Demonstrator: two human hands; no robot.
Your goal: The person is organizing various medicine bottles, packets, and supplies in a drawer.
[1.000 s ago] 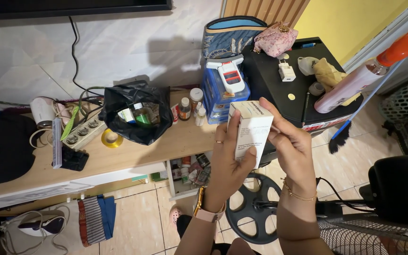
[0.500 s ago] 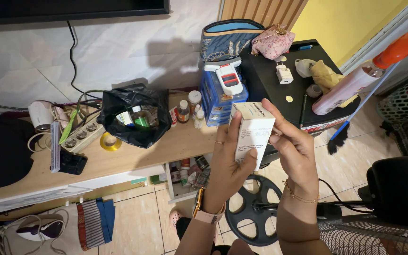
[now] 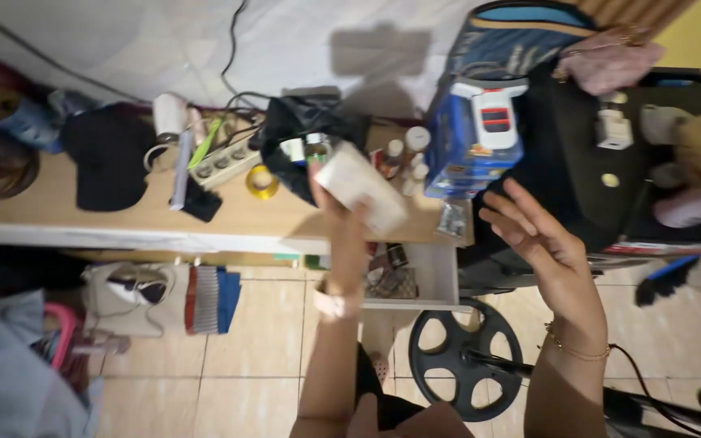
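The left hand (image 3: 342, 215) has its fingers closed around the near end of a small white carton (image 3: 361, 188), which tilts up over the near edge of the wooden shelf (image 3: 123, 219), just in front of a black plastic bag (image 3: 306, 130) with small bottles showing inside. The right hand (image 3: 533, 235) is off the carton, fingers spread wide and holding nothing, well to the right of it near a blue box (image 3: 472, 142). By the look of it, the carton is being carried one-handed toward the shelf; setting it down would call for a bare spot among the clutter, probably between the bag and the little bottles (image 3: 403, 158).

The shelf runs along a pale wall and carries a white power strip (image 3: 225, 158), a roll of yellow tape (image 3: 261, 180) and a black cap (image 3: 111, 158). To the right stands a black cabinet (image 3: 586, 162). Below is beige tiled floor (image 3: 261, 341), with a black fan base (image 3: 464, 357) near the person's legs.
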